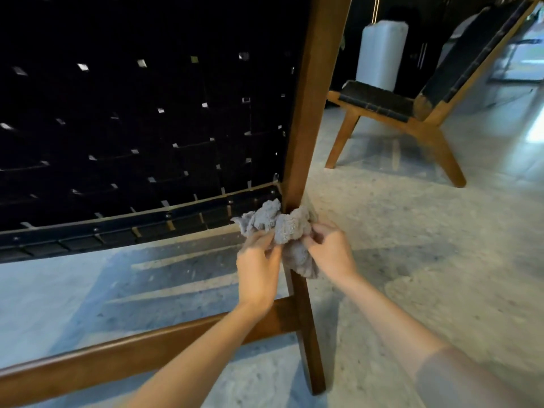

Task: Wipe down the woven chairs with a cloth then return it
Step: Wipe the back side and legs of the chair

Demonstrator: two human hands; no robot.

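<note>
Grey cloth [282,231] is bunched up and wrapped round the front of the near woven chair's wooden post [312,98], right where the black woven back [147,113] ends at its bottom rail. The cloth's long axis runs roughly left-right across the post, w/ one crumpled end poking up-left of the post and a tail hanging down just right of it.

My left hand [257,266] is just left of the post, fingers [266,240] curled and pinching the cloth's left part. My right hand [331,248] is just right of the post, fingers [318,235] curled and pinching the right part. Both hands hold the cloth; they sit either side of the post.

Below the cloth the post carries on down as a leg to the floor [412,260]. A wooden crossbar [117,360] joins it from the left, low down.

The floor is pale speckled stone, somewhat glossy, w/ slatted shadows left of the post. Well to the right of the post and further back stands a 2nd woven chair [412,113], wood frame, dark seat and tilted back. Behind that one is a white cylinder-shaped thing [382,54]; can't tell what it is. The background is dark.
</note>
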